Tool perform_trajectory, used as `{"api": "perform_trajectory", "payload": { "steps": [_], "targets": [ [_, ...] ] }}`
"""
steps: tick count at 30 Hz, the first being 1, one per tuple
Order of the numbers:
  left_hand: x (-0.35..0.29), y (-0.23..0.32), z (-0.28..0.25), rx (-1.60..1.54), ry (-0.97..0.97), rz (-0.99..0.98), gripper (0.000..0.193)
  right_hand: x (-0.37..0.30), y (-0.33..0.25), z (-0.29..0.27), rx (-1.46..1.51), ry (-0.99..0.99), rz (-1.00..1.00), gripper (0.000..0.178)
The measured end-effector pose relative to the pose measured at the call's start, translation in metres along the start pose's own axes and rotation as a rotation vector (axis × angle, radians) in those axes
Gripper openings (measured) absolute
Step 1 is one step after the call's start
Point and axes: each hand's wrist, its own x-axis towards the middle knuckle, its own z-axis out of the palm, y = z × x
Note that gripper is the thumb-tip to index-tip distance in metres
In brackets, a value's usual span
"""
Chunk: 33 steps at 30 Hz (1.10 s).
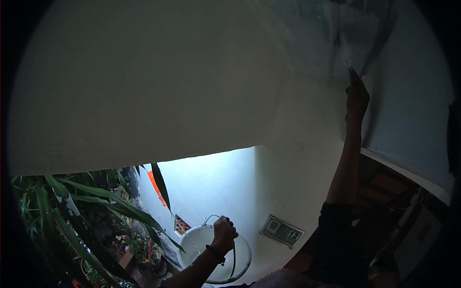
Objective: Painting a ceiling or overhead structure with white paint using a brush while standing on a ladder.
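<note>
My left hand (224,236), with a dark band at its wrist, is closed round the thin handle of a white bucket (244,257). The bucket hangs below that hand, its pale inside showing and its rim dark along the near side. High at the right, my right hand (357,98) reaches up to a greyish, streaked patch (319,53) where the pale surfaces meet. Its fingers look closed, with a small tip at the patch; dim light hides what they hold.
Long green leaves (110,204) and potted plants (139,247) crowd the lower left. An orange object (156,188) lies against the bright wall (206,180). A calendar-like sheet (282,231) hangs right of the bucket. A dark opening with brownish shelves (384,185) is at the lower right.
</note>
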Motion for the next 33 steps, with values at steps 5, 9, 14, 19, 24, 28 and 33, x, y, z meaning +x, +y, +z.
{"api": "perform_trajectory", "payload": {
  "steps": [5, 9, 14, 19, 24, 28, 33],
  "targets": [
    [-0.003, -0.001, -0.001, 0.013, 0.003, -0.019, 0.013, 0.003, -0.032, 0.01, -0.186, 0.04, -0.156, 0.03],
    [-0.006, -0.002, 0.006, 0.028, 0.051, -0.033, 0.02, 0.029, -0.008, 0.0, -0.38, 0.049, -0.272, 0.03],
    [0.004, -0.006, -0.014, 0.023, 0.007, -0.034, 0.012, 0.02, -0.013, -0.005, -0.61, 0.005, -0.057, 0.033],
    [-0.006, -0.004, -0.005, 0.003, 0.023, -0.024, 0.02, 0.014, -0.019, -0.011, -0.642, 0.076, -0.235, 0.034],
    [0.007, -0.012, -0.022, 0.024, 0.001, -0.043, 0.016, 0.016, -0.023, -0.006, -0.771, 0.045, -0.189, 0.035],
    [0.019, -0.015, -0.032, 0.03, -0.063, -0.067, 0.012, -0.004, -0.023, -0.004, -0.687, 0.107, -0.309, 0.036],
    [0.008, -0.01, -0.017, 0.015, 0.001, -0.067, 0.017, -0.005, -0.064, 0.01, -0.711, 0.13, -0.289, 0.036]
  ]
}}
